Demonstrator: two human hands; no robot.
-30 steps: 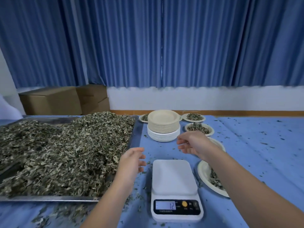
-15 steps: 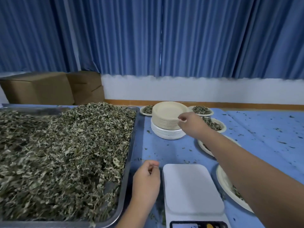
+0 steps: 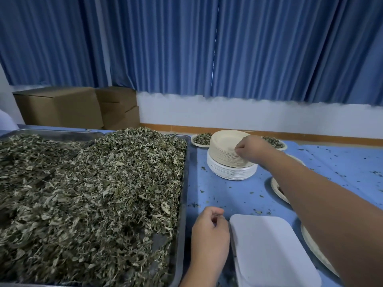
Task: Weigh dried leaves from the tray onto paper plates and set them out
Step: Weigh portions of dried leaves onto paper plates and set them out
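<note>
A big metal tray (image 3: 185,183) on the left holds a heap of dried leaves (image 3: 89,193). A stack of paper plates (image 3: 224,156) stands behind the white scale (image 3: 271,251), whose platform is bare. My right hand (image 3: 251,149) reaches over the stack and pinches the right rim of the top plate. My left hand (image 3: 209,235) hovers between tray and scale, fingers loosely curled, holding nothing. Plates with leaves sit behind the stack, one at its left (image 3: 201,139) and one at its right (image 3: 276,142). My right arm partly hides more plates (image 3: 278,189).
The table has a blue cover (image 3: 342,168) littered with leaf crumbs. Cardboard boxes (image 3: 60,108) stand behind the tray by the wall. Blue curtains hang at the back. A plate rim (image 3: 310,243) shows right of the scale.
My right hand moved from above the scale up to the plate stack and took the top plate's rim. My left hand dropped beside the scale and curled. The view shifted closer.
</note>
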